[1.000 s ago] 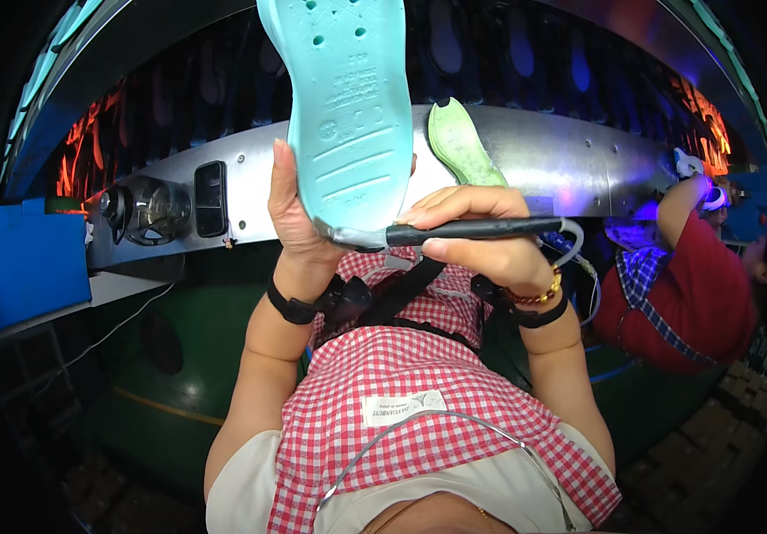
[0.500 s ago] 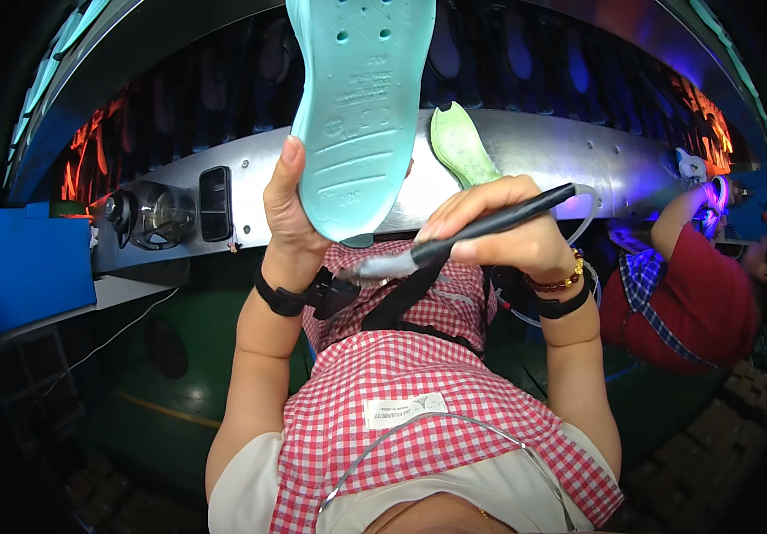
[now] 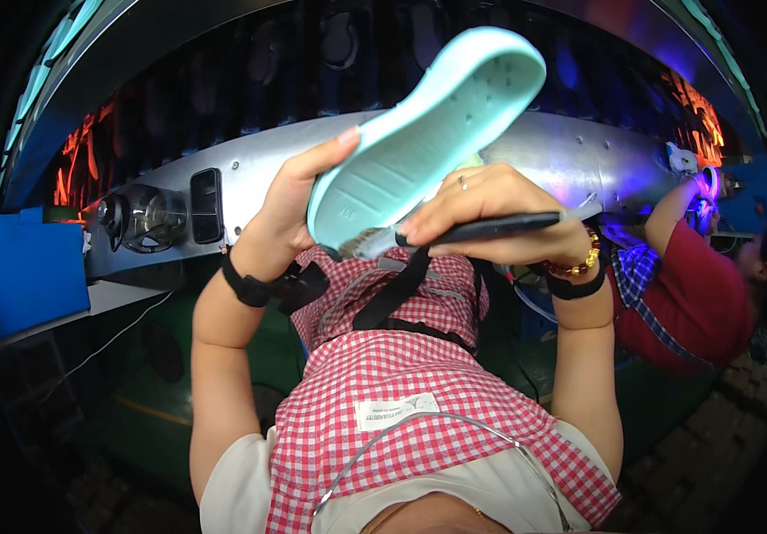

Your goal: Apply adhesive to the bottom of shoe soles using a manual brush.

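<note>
My left hand (image 3: 299, 191) grips a pale turquoise shoe sole (image 3: 419, 133) by its near end, thumb along the left edge. The sole is tilted, its far end pointing up and to the right, with its raised rim and hollowed face showing. My right hand (image 3: 512, 209) is closed round the black handle of a brush (image 3: 499, 228). A pale tube runs from the handle's back end. The bristles are at the sole's near rim, close to a small dark patch there; whether they touch is blurred. Behind my right hand, a pale green sole (image 3: 472, 162) is mostly hidden.
A metal ledge (image 3: 254, 160) runs across in front of me. On its left stand a glass pot (image 3: 152, 218) and a black tray (image 3: 207, 205). A blue box (image 3: 32, 267) is at far left. Dark racks lie beyond. A co-worker in red (image 3: 695, 285) sits at right.
The turquoise sole has tilted, its far end swinging to the right and its inner hollow turning into view. The brush has come up to its near rim. My left hand has shifted slightly left.
</note>
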Demonstrator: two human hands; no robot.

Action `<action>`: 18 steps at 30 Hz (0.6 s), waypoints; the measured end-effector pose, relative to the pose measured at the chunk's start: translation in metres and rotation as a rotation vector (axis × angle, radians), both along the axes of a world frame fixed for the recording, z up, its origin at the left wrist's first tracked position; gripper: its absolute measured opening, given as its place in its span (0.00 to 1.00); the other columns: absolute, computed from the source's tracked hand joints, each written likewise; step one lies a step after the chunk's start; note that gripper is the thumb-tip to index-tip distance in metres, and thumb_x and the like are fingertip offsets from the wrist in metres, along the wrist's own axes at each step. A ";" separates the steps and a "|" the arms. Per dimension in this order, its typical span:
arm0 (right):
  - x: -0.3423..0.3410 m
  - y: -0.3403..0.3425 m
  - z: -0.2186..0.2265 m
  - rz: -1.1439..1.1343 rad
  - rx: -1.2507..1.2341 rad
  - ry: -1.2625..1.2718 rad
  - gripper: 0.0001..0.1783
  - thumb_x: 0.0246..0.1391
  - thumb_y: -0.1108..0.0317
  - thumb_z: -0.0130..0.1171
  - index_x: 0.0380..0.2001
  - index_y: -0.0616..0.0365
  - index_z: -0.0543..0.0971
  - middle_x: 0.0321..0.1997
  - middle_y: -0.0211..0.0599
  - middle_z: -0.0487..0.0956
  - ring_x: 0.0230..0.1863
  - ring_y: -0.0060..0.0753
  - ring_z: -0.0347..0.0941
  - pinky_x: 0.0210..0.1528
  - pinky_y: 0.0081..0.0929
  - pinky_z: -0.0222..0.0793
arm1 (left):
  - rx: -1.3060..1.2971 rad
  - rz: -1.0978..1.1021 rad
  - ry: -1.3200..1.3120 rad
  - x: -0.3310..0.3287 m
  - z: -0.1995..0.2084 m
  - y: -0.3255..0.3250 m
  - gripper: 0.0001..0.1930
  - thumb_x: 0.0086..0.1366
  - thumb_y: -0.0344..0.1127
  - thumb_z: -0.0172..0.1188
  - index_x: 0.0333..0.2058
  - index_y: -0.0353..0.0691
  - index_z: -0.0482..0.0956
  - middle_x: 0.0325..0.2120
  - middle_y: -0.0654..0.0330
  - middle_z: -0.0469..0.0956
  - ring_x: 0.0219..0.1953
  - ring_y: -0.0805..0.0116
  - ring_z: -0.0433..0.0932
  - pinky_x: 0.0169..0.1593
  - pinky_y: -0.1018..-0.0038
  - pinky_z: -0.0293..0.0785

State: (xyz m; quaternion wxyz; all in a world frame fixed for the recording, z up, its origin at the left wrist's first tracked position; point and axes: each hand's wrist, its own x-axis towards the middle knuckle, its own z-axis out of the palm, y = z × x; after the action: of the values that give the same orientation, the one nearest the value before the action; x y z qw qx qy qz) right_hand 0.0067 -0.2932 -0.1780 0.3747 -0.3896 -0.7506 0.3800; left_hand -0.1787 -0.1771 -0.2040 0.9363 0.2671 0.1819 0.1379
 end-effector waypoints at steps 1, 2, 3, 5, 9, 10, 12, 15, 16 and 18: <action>0.003 -0.001 0.002 0.069 0.042 0.001 0.10 0.38 0.73 0.63 0.29 0.58 0.78 0.30 0.38 0.79 0.32 0.37 0.75 0.35 0.26 0.70 | 0.084 -0.038 0.065 -0.002 0.004 -0.003 0.21 0.61 0.40 0.48 0.46 0.28 0.67 0.38 0.48 0.74 0.38 0.63 0.77 0.41 0.71 0.76; 0.006 -0.002 0.007 0.110 0.006 -0.008 0.10 0.39 0.73 0.62 0.29 0.58 0.77 0.30 0.38 0.79 0.32 0.38 0.75 0.35 0.26 0.70 | 0.081 -0.058 0.129 -0.003 0.000 -0.001 0.21 0.61 0.40 0.48 0.47 0.29 0.67 0.38 0.49 0.74 0.36 0.64 0.77 0.39 0.73 0.76; 0.007 -0.003 0.010 0.152 -0.031 -0.018 0.09 0.40 0.73 0.61 0.30 0.58 0.77 0.31 0.38 0.78 0.33 0.38 0.75 0.35 0.26 0.69 | 0.076 -0.058 0.125 -0.003 -0.001 0.000 0.21 0.61 0.40 0.48 0.47 0.29 0.67 0.38 0.49 0.74 0.36 0.64 0.77 0.39 0.73 0.76; 0.005 -0.002 0.004 0.111 -0.020 -0.039 0.08 0.41 0.73 0.60 0.30 0.58 0.77 0.31 0.37 0.78 0.33 0.38 0.75 0.35 0.26 0.69 | -0.024 -0.120 0.121 -0.001 -0.004 -0.001 0.21 0.61 0.40 0.49 0.47 0.28 0.67 0.38 0.50 0.74 0.36 0.66 0.77 0.39 0.74 0.76; 0.005 -0.011 0.016 0.144 0.043 -0.309 0.08 0.42 0.71 0.58 0.30 0.58 0.77 0.33 0.37 0.78 0.36 0.37 0.75 0.36 0.27 0.69 | 0.119 -0.154 0.229 -0.010 -0.006 -0.002 0.21 0.61 0.39 0.50 0.47 0.27 0.67 0.38 0.51 0.74 0.36 0.67 0.77 0.39 0.74 0.76; 0.007 -0.011 0.015 0.147 0.040 -0.310 0.08 0.42 0.71 0.58 0.30 0.58 0.77 0.33 0.37 0.78 0.36 0.37 0.75 0.36 0.27 0.69 | 0.035 -0.159 0.205 -0.013 -0.009 0.000 0.21 0.61 0.39 0.50 0.47 0.27 0.66 0.38 0.51 0.74 0.36 0.67 0.77 0.39 0.74 0.76; 0.011 -0.012 0.012 0.052 0.046 -0.127 0.08 0.41 0.71 0.57 0.29 0.56 0.77 0.33 0.35 0.78 0.37 0.37 0.74 0.38 0.27 0.69 | 0.039 -0.154 0.198 -0.011 -0.002 -0.003 0.21 0.61 0.39 0.51 0.47 0.27 0.66 0.38 0.51 0.74 0.36 0.67 0.77 0.39 0.75 0.76; 0.014 -0.015 0.000 0.073 0.190 -0.296 0.09 0.40 0.71 0.55 0.30 0.55 0.77 0.34 0.33 0.78 0.38 0.37 0.74 0.37 0.28 0.69 | 0.083 -0.150 0.177 -0.014 -0.003 -0.001 0.22 0.61 0.39 0.51 0.48 0.27 0.66 0.39 0.51 0.74 0.35 0.67 0.77 0.38 0.76 0.76; 0.014 -0.019 0.008 0.090 0.171 -0.447 0.10 0.41 0.72 0.55 0.31 0.54 0.77 0.36 0.33 0.78 0.38 0.37 0.74 0.37 0.28 0.69 | 0.099 -0.170 0.221 -0.016 -0.006 0.000 0.22 0.61 0.39 0.50 0.48 0.27 0.66 0.39 0.51 0.74 0.36 0.68 0.77 0.38 0.76 0.76; 0.017 -0.019 0.015 0.101 0.137 -0.379 0.10 0.41 0.73 0.54 0.31 0.54 0.77 0.37 0.33 0.78 0.38 0.37 0.74 0.37 0.28 0.69 | 0.115 -0.190 0.265 -0.019 -0.007 -0.001 0.22 0.61 0.39 0.50 0.48 0.27 0.65 0.39 0.51 0.74 0.36 0.68 0.77 0.38 0.77 0.76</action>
State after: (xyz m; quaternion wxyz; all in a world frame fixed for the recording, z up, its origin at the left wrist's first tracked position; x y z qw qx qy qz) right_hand 0.0236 -0.3126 -0.1635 0.2326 -0.3896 -0.8504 0.2664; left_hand -0.1977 -0.1783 -0.2110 0.8959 0.3523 0.2697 0.0225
